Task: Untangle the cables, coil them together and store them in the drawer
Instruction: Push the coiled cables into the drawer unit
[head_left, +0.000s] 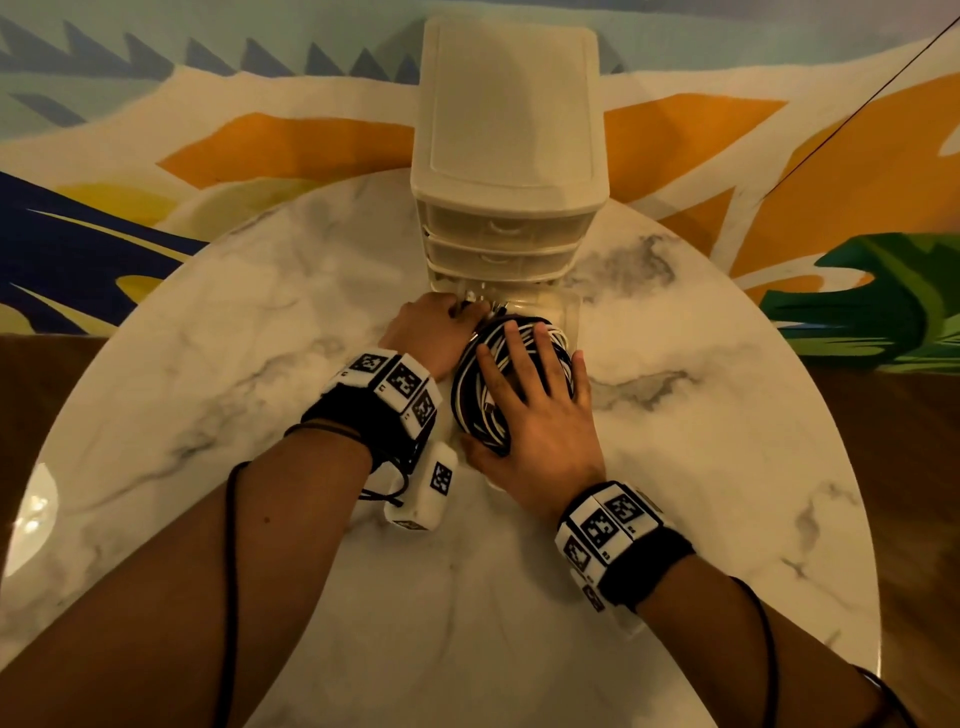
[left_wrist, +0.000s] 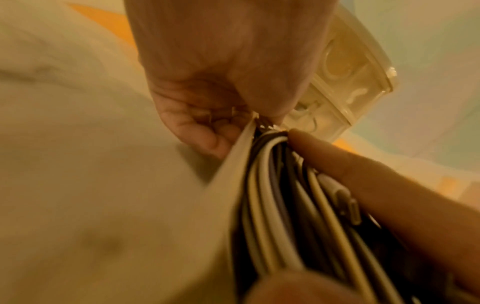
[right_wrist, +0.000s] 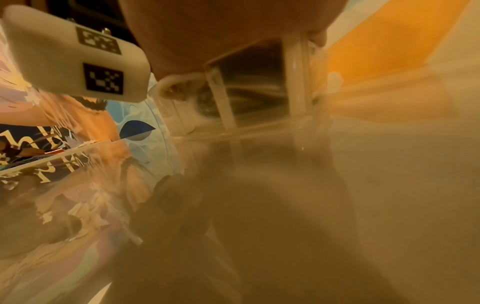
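- Two hands at the open bottom drawer (head_left: 569, 312) of the drawer unit (head_left: 509, 156) on the desk (head_left: 208, 322).
- Right hand (head_left: 540, 415): fingers spread flat, pressing the cable coil (head_left: 467, 384) into the drawer.
- Left hand (head_left: 434, 332): curled, pinching the cable ends (left_wrist: 262, 123) at the coil's far-left edge.

Black wristbands (head_left: 363, 415) carry white blocks (head_left: 400, 387) printed with black square markers.

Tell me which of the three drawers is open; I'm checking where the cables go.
The bottom drawer, pulled out with the cable coil inside; the two drawers above stay shut.

Blk/wht cables (head_left: 470, 384); wht marble-veined table (head_left: 218, 332).
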